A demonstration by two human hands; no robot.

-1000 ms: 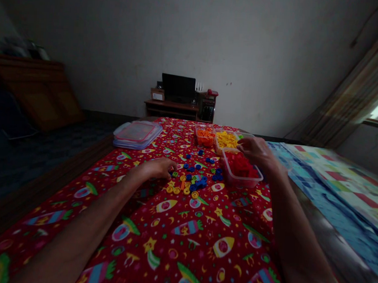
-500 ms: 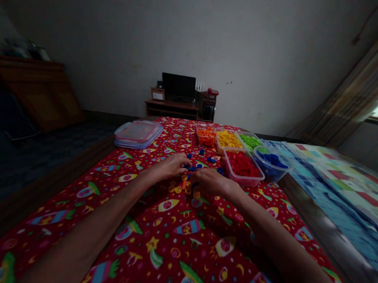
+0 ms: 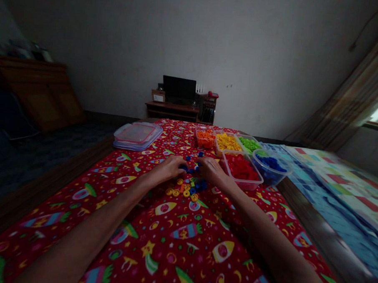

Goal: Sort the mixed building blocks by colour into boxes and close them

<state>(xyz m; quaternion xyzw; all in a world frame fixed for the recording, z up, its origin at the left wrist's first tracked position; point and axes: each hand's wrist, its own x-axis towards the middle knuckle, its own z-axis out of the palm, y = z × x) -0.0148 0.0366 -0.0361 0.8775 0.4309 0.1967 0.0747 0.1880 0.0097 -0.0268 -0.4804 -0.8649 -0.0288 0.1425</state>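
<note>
Blue plastic pieces (image 3: 192, 170) lie between both fingertips, left hand (image 3: 167, 167) and right hand (image 3: 212, 169) equally near; grip state unclear.

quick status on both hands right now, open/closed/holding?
Left hand: fingers curled among the loose blue pieces; grip cannot be told.
Right hand: resting palm down by the same pieces; whether it holds one cannot be told.

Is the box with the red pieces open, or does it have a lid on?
Open. The red box has no lid; its red pieces show uncovered from above.
</note>
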